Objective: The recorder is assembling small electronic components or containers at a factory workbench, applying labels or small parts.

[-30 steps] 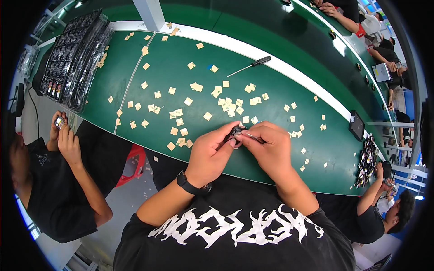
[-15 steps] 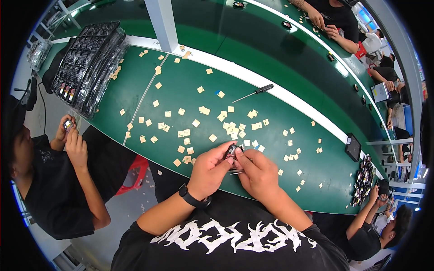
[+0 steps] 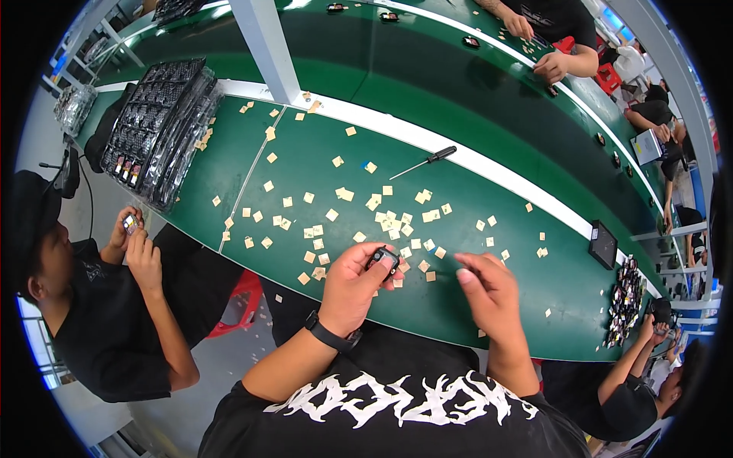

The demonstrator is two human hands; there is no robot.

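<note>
A green table [image 3: 252,164] carries scattered tan squares [image 3: 382,221], a screwdriver [image 3: 434,159] and black trays [image 3: 156,126].

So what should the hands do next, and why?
Probably the right hand should pick one small tan square off the green table. It looks empty and is nearest those squares, while the left hand holds the small black part.
</note>
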